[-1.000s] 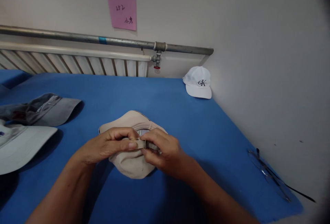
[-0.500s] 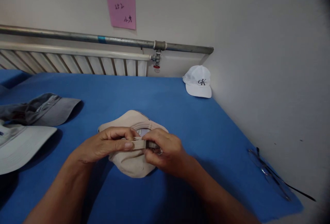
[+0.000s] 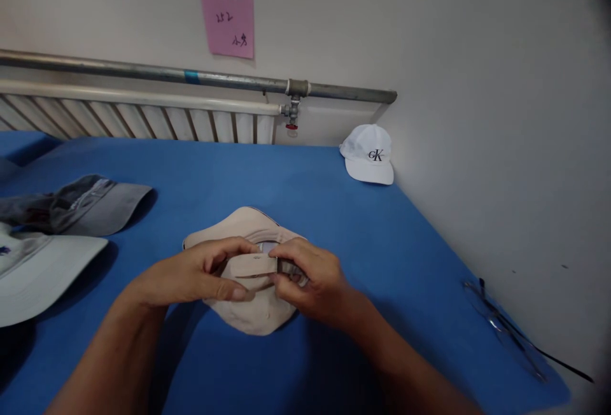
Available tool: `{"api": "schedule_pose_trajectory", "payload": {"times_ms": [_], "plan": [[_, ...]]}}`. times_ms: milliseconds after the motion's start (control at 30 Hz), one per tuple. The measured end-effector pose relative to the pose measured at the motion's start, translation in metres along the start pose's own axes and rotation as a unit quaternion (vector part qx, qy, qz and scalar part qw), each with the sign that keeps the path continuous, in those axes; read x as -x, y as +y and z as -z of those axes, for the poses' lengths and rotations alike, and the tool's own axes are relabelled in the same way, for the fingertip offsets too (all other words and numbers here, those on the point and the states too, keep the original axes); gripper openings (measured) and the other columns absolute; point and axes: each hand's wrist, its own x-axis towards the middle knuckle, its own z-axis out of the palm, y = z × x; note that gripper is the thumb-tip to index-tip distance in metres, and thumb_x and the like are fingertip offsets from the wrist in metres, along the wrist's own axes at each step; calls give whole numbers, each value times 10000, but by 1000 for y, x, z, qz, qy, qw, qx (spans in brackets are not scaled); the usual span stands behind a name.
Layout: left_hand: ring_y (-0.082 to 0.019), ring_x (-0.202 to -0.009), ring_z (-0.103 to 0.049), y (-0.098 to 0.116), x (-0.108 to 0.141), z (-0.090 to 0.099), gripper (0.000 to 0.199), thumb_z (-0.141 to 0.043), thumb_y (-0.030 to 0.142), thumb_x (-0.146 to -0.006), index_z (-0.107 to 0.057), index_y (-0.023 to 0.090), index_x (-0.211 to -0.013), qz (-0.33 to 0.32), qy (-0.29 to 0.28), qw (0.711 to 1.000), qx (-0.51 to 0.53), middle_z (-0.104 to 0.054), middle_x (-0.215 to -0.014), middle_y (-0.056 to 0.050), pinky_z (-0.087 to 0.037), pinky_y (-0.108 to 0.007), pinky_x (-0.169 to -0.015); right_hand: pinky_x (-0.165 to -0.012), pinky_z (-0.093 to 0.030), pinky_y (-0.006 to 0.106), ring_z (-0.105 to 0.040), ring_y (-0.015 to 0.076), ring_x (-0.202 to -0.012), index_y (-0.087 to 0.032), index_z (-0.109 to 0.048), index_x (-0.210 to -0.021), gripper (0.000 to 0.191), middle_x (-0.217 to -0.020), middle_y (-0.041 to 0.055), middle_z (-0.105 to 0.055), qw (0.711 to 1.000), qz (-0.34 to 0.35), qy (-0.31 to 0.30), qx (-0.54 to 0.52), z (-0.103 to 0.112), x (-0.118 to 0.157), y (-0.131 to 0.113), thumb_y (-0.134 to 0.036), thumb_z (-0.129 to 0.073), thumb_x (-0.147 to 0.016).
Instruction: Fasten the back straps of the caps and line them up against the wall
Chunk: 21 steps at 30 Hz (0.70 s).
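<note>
A beige baseball cap [image 3: 258,316] lies on the blue-covered table, its brim pointing away from me and its back opening towards me. My right hand [image 3: 310,278] pinches the cap's back strap [image 3: 252,265] at its right part, by what looks like a buckle. Around the strap's left part, my left hand [image 3: 195,272] has its thumb and fingers apart. Its thumb rests below the strap against the cap, its fingertips above. Part of the strap on the right is hidden behind my right fingers.
A white cap [image 3: 367,157] with black letters stands at the table's back right corner. On the left lie a grey cap [image 3: 109,205] and a pale cap [image 3: 52,265]. Eyeglasses [image 3: 506,329] sit near the right edge. A radiator [image 3: 191,123] and pipe [image 3: 143,71] run behind.
My left thumb and fingers have spread apart, letting go of the strap, which now shows flat between them. My right hand keeps its pinch. The view has shifted slightly.
</note>
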Motion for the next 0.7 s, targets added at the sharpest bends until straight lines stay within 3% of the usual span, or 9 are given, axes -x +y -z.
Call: {"api": "schedule_pose_trajectory", "payload": {"times_ms": [167,333,400,533,700], "plan": [[-75,-590,-485,-1,-1,0,203,-729,277,-770,-617,166,-898,21,30,999,1,-582,-741,36,-356,-178,-517,-738,-531,305,-625,167,-783,-202,-604,-970,245,-847,34,-656,999,-23,-37,-18,2,-1,-1,-102,-560,-751],[-77,-605,-492,-1,-1,-2,143,-720,226,-760,-639,172,-864,7,38,999,3,-611,-757,33,-368,-180,-529,-889,-516,380,-626,216,-1004,-201,-568,-1129,357,-1055,88,-663,995,1,-36,-94,8,-4,-7,-223,-647,-782],[-70,-591,-481,0,-1,-3,121,-716,219,-764,-643,180,-852,1,37,999,9,-605,-740,43,-366,-177,-528,-908,-506,383,-623,214,-1029,-204,-573,-1143,318,-1069,86,-666,991,-6,-36,-128,12,-4,-8,-255,-623,-834],[-79,-628,-512,0,0,-2,148,-730,233,-763,-648,172,-871,2,43,999,20,-606,-746,35,-383,-179,-553,-852,-505,342,-635,191,-960,-193,-615,-1117,255,-1053,68,-686,982,-89,-68,-154,16,-6,-6,-232,-588,-867],[-94,-664,-540,-1,-1,-4,265,-764,293,-738,-630,170,-930,21,14,999,25,-627,-795,14,-399,-190,-582,-636,-461,230,-583,123,-725,-198,-677,-998,159,-836,-7,-663,944,-199,-181,-190,15,-9,-4,-267,-602,-875]]}}
